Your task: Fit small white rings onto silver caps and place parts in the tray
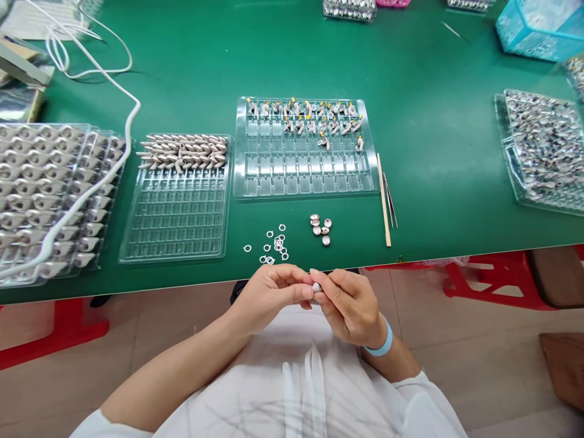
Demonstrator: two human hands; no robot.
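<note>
My left hand (pixel 285 295) and my right hand (pixel 349 301) meet just off the table's front edge, fingertips pinched together on one small light-coloured part (pixel 316 287). Fingers cover most of it, so its exact kind does not show. Beyond my left hand lie several flat white rings (pixel 278 243) in a loose group. A few small round metallic caps (pixel 325 241) rest on the green table beyond my right hand. Farther back, a clear tray (pixel 303 164) holds small grey curved pieces with yellow tips (pixel 311 126) in its upper rows.
A wooden stick (pixel 383 201) and tweezers (pixel 390 201) lie right of the middle tray. Left stands a clear tray with grey parts (pixel 182 152), then stacked trays of larger parts (pixel 36 201) crossed by a white cable (pixel 132 115). Far right are a filled tray (pixel 545 143) and blue basket (pixel 524 39).
</note>
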